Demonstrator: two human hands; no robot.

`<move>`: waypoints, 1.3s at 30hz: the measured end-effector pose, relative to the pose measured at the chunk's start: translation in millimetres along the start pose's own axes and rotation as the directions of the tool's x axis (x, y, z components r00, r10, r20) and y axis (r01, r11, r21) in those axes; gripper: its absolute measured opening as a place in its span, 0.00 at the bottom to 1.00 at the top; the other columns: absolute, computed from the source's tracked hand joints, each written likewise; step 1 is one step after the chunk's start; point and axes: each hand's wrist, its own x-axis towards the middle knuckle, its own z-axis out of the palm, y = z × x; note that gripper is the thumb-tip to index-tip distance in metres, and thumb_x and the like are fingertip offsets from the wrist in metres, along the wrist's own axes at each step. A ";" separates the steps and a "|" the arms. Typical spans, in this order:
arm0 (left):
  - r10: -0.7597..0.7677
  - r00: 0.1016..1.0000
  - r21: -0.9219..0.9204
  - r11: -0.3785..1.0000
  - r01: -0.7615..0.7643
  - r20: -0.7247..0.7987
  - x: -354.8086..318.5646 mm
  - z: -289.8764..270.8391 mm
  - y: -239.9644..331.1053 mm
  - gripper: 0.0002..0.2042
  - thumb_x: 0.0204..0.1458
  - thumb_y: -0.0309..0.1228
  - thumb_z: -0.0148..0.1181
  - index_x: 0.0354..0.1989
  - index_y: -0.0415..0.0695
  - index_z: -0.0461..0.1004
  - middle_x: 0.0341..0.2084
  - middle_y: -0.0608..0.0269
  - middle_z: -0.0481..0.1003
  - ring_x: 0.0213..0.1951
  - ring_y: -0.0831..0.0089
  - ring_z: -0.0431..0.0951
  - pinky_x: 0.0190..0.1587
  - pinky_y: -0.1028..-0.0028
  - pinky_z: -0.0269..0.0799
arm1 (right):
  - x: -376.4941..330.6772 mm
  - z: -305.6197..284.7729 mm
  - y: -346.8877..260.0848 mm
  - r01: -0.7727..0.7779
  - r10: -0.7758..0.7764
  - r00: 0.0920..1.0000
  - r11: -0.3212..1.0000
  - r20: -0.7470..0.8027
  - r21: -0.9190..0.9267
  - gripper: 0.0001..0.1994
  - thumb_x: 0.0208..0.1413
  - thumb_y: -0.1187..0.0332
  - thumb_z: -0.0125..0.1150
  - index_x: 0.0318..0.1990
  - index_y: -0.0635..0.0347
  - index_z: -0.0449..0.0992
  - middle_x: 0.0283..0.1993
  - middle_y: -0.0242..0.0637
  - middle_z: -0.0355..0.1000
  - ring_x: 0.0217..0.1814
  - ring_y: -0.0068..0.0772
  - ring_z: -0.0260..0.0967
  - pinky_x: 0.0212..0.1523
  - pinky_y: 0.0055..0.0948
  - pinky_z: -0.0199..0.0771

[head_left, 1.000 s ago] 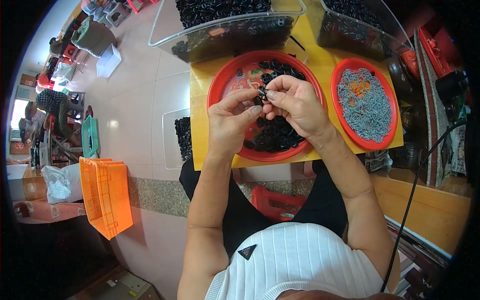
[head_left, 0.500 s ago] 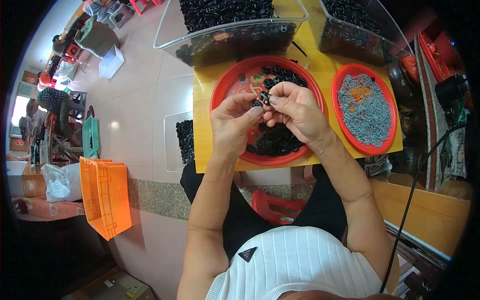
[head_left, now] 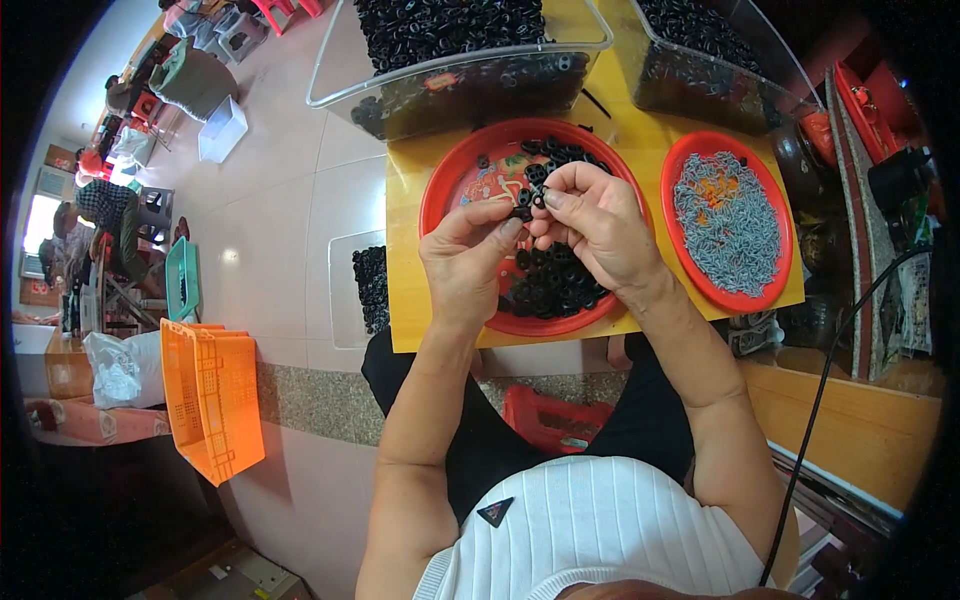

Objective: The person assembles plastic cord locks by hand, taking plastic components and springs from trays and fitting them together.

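Over a round red tray [head_left: 434, 196] on the yellow table, my two hands meet with their fingertips close together. My left hand [head_left: 468, 240] pinches a small black plastic part [head_left: 522, 212] between thumb and fingers. In my right hand [head_left: 600, 220], thumb and forefinger close on another small black piece [head_left: 539, 200], mostly covered by the fingers. Loose black parts [head_left: 555, 285] lie heaped in the tray below and behind my hands. To the right, an oval red tray [head_left: 787, 262] holds many small grey screws [head_left: 735, 225].
Two clear bins [head_left: 460, 70] of black parts stand at the table's far side, the second bin [head_left: 700, 85] farther right. Another clear bin [head_left: 342, 290] sits left of the table. An orange crate [head_left: 215, 400] is on the floor. A black cable [head_left: 830, 370] hangs at right.
My hands stay nearly in place, with the fingertips shifting slightly around the small black pieces. The view has moved very little.
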 end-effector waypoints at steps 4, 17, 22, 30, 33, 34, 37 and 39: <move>-0.028 1.000 -0.056 0.998 0.028 0.001 0.4 5.1 2.6 0.10 0.42 0.16 0.56 0.35 0.34 0.72 0.29 0.59 0.74 0.29 0.78 0.73 0.35 0.80 0.71 | -1.7 2.3 3.2 -0.016 0.017 1.000 0.999 0.022 -0.030 0.05 0.52 0.74 0.49 0.35 0.66 0.66 0.30 0.35 0.67 0.27 0.21 0.68 0.28 0.19 0.73; -0.164 0.981 -0.123 0.977 0.176 0.103 1.5 -1.9 9.7 0.12 0.44 0.18 0.55 0.40 0.35 0.70 0.28 0.61 0.73 0.28 0.78 0.72 0.32 0.82 0.69 | -1.3 -0.2 -6.4 -0.003 -0.006 0.998 0.990 -0.058 -0.140 0.04 0.50 0.74 0.50 0.33 0.65 0.67 0.24 0.32 0.67 0.23 0.17 0.66 0.22 0.15 0.66; -0.207 0.970 -0.194 0.954 0.229 0.126 2.1 -3.2 10.5 0.13 0.45 0.19 0.54 0.42 0.36 0.69 0.28 0.61 0.73 0.27 0.77 0.71 0.30 0.81 0.67 | -3.6 3.4 -9.0 0.014 -0.039 0.997 0.933 -0.062 -0.360 0.03 0.49 0.74 0.50 0.31 0.64 0.67 0.24 0.30 0.66 0.22 0.15 0.63 0.20 0.13 0.63; -0.262 0.946 -0.193 0.935 0.298 0.192 3.7 -4.3 10.8 0.14 0.46 0.19 0.54 0.43 0.36 0.68 0.27 0.62 0.72 0.26 0.77 0.70 0.27 0.80 0.64 | -5.4 4.8 -11.3 -0.024 -0.012 0.997 0.878 -0.072 -0.477 0.04 0.48 0.72 0.53 0.29 0.64 0.70 0.21 0.27 0.66 0.21 0.12 0.61 0.19 0.14 0.61; -0.234 0.954 -0.203 0.941 0.270 0.186 3.2 -3.6 10.2 0.14 0.46 0.20 0.54 0.43 0.36 0.68 0.26 0.62 0.71 0.26 0.77 0.70 0.27 0.80 0.64 | -5.7 5.0 -11.7 -0.038 0.003 0.997 0.874 -0.072 -0.484 0.05 0.48 0.72 0.53 0.29 0.64 0.70 0.21 0.27 0.66 0.21 0.13 0.61 0.19 0.14 0.61; -0.233 0.955 -0.204 0.941 0.269 0.186 3.1 -4.1 9.9 0.14 0.46 0.20 0.54 0.43 0.36 0.68 0.26 0.62 0.71 0.26 0.77 0.70 0.27 0.80 0.64 | -5.7 5.7 -12.0 -0.037 -0.001 0.997 0.873 -0.077 -0.487 0.05 0.48 0.72 0.54 0.29 0.64 0.70 0.21 0.26 0.66 0.21 0.13 0.61 0.19 0.14 0.61; -0.201 0.962 -0.195 0.952 0.236 0.187 2.9 -6.0 8.1 0.14 0.46 0.21 0.55 0.43 0.36 0.69 0.25 0.62 0.71 0.25 0.77 0.70 0.27 0.81 0.64 | -5.4 5.9 -12.0 -0.042 0.002 0.997 0.875 -0.082 -0.483 0.05 0.49 0.72 0.54 0.29 0.64 0.70 0.21 0.26 0.66 0.21 0.12 0.61 0.19 0.13 0.60; -0.195 0.963 -0.168 0.959 0.227 0.186 2.5 -6.6 7.4 0.14 0.46 0.21 0.55 0.43 0.36 0.69 0.25 0.63 0.71 0.25 0.78 0.69 0.26 0.81 0.63 | -5.5 5.5 -12.0 -0.048 0.009 0.996 0.877 -0.084 -0.477 0.04 0.48 0.72 0.54 0.29 0.64 0.70 0.21 0.26 0.66 0.21 0.12 0.61 0.19 0.13 0.60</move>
